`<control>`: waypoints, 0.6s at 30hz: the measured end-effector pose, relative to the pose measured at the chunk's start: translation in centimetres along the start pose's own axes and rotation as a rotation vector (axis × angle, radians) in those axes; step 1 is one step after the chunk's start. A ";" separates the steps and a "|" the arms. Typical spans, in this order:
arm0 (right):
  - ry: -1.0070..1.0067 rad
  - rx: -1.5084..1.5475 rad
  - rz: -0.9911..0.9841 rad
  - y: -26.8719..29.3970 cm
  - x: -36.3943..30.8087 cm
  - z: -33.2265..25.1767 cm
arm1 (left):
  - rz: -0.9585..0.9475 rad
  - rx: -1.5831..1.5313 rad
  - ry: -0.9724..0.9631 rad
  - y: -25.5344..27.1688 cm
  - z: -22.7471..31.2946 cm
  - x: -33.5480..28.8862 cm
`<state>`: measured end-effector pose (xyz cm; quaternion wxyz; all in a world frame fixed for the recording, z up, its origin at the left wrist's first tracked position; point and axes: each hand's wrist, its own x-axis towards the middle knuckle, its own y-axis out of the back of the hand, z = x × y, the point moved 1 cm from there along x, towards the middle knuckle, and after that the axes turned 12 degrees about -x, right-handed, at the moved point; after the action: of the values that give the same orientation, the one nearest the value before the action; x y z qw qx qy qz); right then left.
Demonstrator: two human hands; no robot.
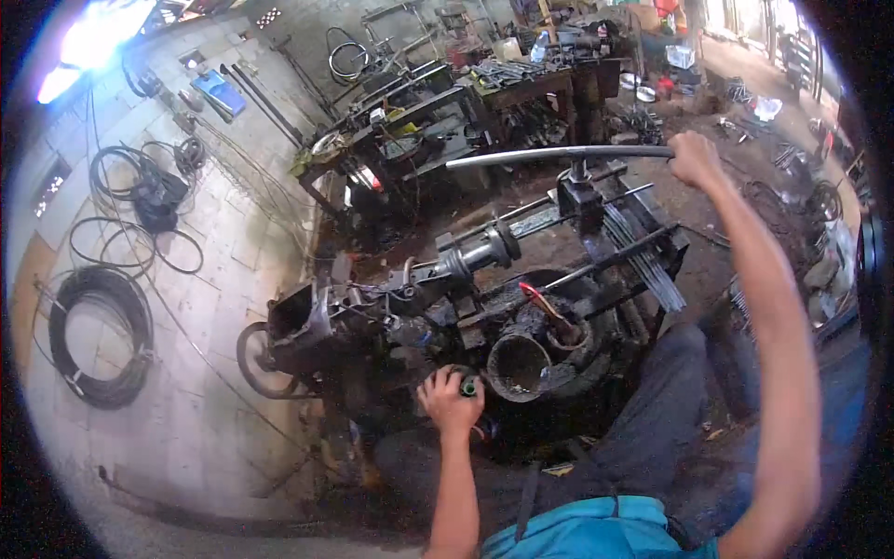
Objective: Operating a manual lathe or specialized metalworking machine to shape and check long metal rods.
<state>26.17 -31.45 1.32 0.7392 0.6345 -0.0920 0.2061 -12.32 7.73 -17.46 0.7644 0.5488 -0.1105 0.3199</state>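
Observation:
My right hand [697, 160] is closed round the right end of a long metal bar [559, 153]. The bar lies across the top of a small upright post on a greasy lathe-like machine [484, 252], which has a metal spindle and long guide rods. Low in front of the machine, my left hand [452, 399] curls its fingers about a small green round-ended thing [468, 386]; its kind is not clear. Just right of that hand is a dirty round can [519, 365]. A red-handled tool [533, 296] stands in a container behind the can.
Several thin metal rods [643, 256] lie across the machine's right end. A pulley wheel [256, 359] sticks out at its left. Behind is a cluttered workbench [549, 79]. Coiled black cable [101, 337] hangs on the block wall at left. Scrap [792, 158] litters the floor at right.

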 end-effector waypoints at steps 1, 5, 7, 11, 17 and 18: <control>-0.099 0.058 0.134 -2.1 0.4 -1.8 | -0.009 0.029 0.034 0.5 -0.3 0.1; -0.193 0.093 0.187 -1.7 -0.1 -0.5 | -0.023 -0.055 0.000 0.0 -0.3 0.0; -0.211 0.068 0.138 -1.8 0.0 -0.8 | -0.012 -0.040 -0.002 -0.3 -0.3 -0.3; -0.151 0.116 0.218 -1.9 -1.4 -0.8 | 0.006 -0.035 -0.006 -0.6 -0.4 -0.1; -0.168 0.108 0.167 -1.0 -0.3 -0.9 | 0.025 0.005 -0.038 -0.4 -0.5 0.2; -0.176 0.119 0.153 -1.4 -0.1 -1.0 | 0.031 -0.006 -0.036 -0.6 -0.6 0.1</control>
<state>26.59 -30.69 -0.17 0.6715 0.6841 -0.1920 0.2105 -11.97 8.20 -18.14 0.7587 0.5505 -0.1338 0.3216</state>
